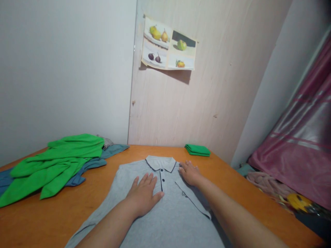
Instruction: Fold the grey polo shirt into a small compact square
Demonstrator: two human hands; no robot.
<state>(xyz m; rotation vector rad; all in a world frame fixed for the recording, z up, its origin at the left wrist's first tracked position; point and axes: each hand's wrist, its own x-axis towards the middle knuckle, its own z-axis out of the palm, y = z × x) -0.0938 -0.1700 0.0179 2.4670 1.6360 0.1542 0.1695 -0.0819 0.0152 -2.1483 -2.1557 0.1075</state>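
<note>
A grey polo shirt (170, 213) lies front side up on the orange table, its collar (160, 162) at the far end and dark buttons down the placket. My left hand (143, 194) rests flat on the shirt's chest, left of the placket, with the fingers spread. Near the collar's right side, my right hand (190, 173) lies on the shoulder with its fingers stretched out. The sleeve on the right (193, 199) is laid inward across the shirt front, showing its dark-edged cuff. On the left, the other sleeve (90, 222) trails down toward me.
A heap of loose clothes with a bright green garment (69, 155) on top lies at the table's left. A folded green cloth (198, 150) sits at the back right. Beyond the right edge of the table (240, 203) are piled fabrics and a pink curtain (292, 155).
</note>
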